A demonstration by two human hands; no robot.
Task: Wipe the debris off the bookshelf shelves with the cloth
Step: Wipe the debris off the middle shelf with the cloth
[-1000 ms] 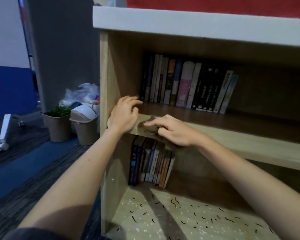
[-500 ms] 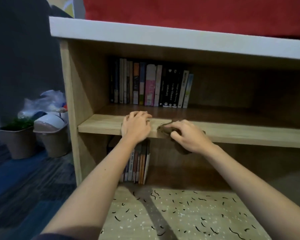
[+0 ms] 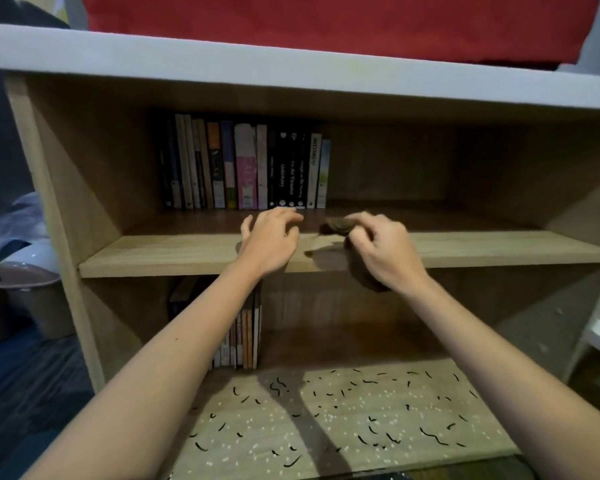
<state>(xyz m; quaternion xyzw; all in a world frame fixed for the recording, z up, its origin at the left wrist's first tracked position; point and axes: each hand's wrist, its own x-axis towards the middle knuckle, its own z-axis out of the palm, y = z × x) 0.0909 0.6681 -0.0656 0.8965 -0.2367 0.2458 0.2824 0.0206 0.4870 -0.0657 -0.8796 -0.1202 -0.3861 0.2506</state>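
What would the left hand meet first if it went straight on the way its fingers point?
Most likely the row of books at the back of the middle shelf. The left hand points inward, its fingertips just short of the dark spines. Depth is hard to judge, so the gap is unclear.

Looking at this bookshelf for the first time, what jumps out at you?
The bottom shelf is littered with debris, black squiggles and white specks. Above it, at the middle shelf, the right hand grips a brown cloth, with the left hand beside it. A row of books stands at the back of that shelf.
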